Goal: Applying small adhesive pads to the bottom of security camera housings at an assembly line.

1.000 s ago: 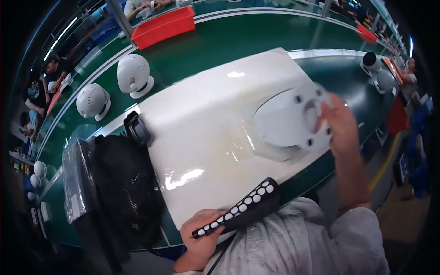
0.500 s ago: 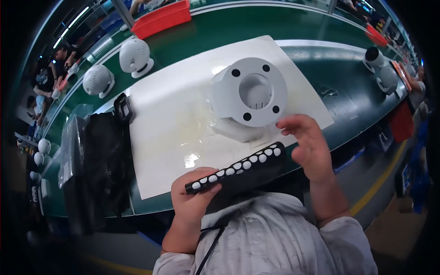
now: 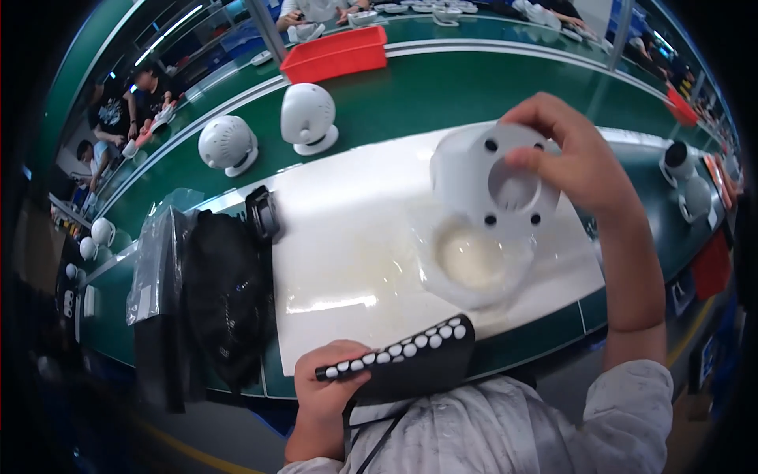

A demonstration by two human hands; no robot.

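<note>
My left hand (image 3: 328, 385) pinches the left end of a black sheet (image 3: 426, 371) with white round spots along its upper edge. The sheet hangs at the front of the table, close to my body. My right hand (image 3: 580, 162) grips a white rounded housing (image 3: 462, 178), with the thumb at the round opening in its flat face. That face carries several black round pads, one partly hidden by the thumb. Nearer me, a whitish ring-shaped holder (image 3: 438, 288) lies on the white board (image 3: 332, 229), its round middle exposed. The housing is tilted behind and above it.
Two white camera-like units (image 3: 308, 118) stand at the back left. Left of the board are a black bag (image 3: 221, 292), clear plastic wrapping (image 3: 158, 265) and a black frame-like item (image 3: 262, 215). A red bin (image 3: 335, 55) sits farther back; people work beyond. More units (image 3: 695, 193) are at right.
My right hand, empty before, has taken hold of the white housing and lifted it off the ring holder, away from me. My left hand still holds the black sheet. The view has shifted.
</note>
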